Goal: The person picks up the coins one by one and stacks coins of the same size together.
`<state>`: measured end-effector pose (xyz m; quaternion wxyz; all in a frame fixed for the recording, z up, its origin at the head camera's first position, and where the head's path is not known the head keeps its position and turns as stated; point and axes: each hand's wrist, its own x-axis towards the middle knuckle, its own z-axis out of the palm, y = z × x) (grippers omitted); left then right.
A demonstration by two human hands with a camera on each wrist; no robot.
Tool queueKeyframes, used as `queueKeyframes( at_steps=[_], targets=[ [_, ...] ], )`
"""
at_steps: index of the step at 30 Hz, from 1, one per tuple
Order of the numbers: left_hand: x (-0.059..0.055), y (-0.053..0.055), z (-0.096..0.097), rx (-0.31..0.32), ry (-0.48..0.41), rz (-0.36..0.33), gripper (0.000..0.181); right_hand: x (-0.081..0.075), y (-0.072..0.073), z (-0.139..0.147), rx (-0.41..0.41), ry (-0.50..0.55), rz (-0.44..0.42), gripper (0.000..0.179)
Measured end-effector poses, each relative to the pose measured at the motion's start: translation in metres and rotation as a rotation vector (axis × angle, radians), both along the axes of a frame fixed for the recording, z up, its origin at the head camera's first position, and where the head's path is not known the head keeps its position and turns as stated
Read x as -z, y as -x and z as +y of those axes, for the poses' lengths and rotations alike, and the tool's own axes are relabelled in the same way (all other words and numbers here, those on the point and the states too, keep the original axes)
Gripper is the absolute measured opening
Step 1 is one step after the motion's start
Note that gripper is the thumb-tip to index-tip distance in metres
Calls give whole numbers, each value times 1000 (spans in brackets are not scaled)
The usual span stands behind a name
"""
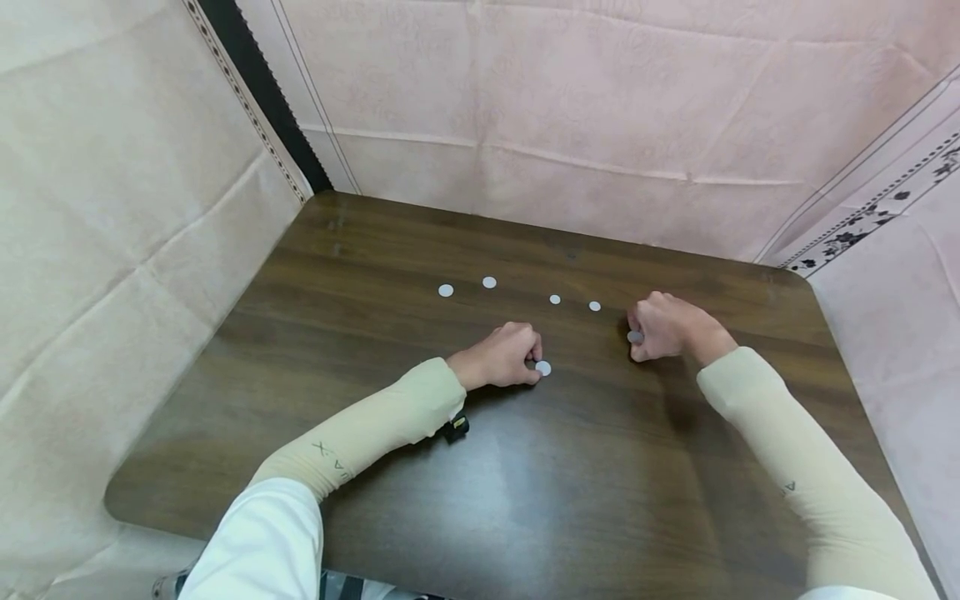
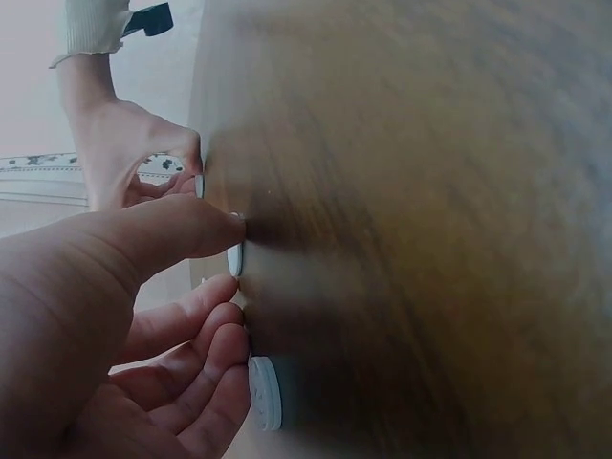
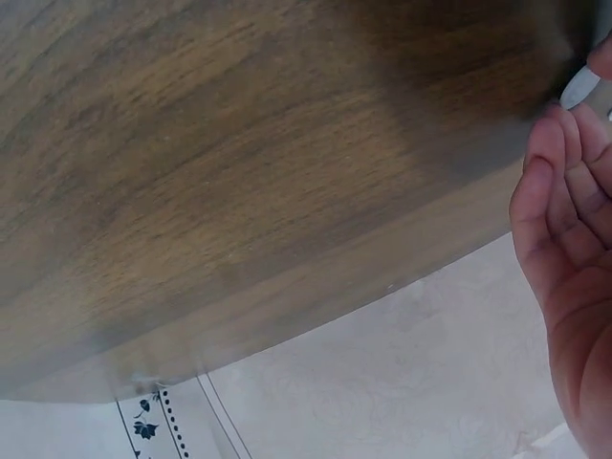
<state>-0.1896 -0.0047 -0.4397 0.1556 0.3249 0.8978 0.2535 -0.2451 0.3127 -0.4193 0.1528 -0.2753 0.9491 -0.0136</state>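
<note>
My left hand [image 1: 504,357] is low over the middle of the table, its thumb and fingertips pinching the edges of a small round white disc [image 1: 543,368]. In the left wrist view that disc [image 2: 235,256] shows edge-on between thumb and fingers. Farther right, my right hand [image 1: 667,327] pinches another white disc [image 1: 635,337], which lies in the hand's shadow. The right wrist view catches this disc [image 3: 579,88] tilted between the fingertips. Beside the left hand's curled fingers, a thicker white disc with a ridged rim [image 2: 266,392] rests on the table.
Several more white discs lie in a loose row behind the hands, from a left one [image 1: 446,290] to a right one [image 1: 595,306]. The brown wooden table [image 1: 360,250] ends at a pale cloth wall [image 1: 570,100]. A small black device [image 1: 455,427] sits under the left wrist.
</note>
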Motion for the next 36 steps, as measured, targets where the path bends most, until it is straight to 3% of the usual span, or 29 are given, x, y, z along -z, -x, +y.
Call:
queueKeyframes(
  at_steps=[8, 14, 24, 36],
  targets=[
    [2, 1, 2, 4, 1, 21, 19, -3, -6, -2, -3, 36, 34, 15],
    [2, 1, 2, 9, -6, 8, 19, -4, -13, -11, -33, 94, 54, 17],
    [4, 2, 0, 12, -26, 4, 18, -1, -27, -39, -110, 216, 89, 14],
    [5, 4, 0, 14, -32, 24, 16, 1, -42, -77, -161, 254, 78, 13]
  ],
)
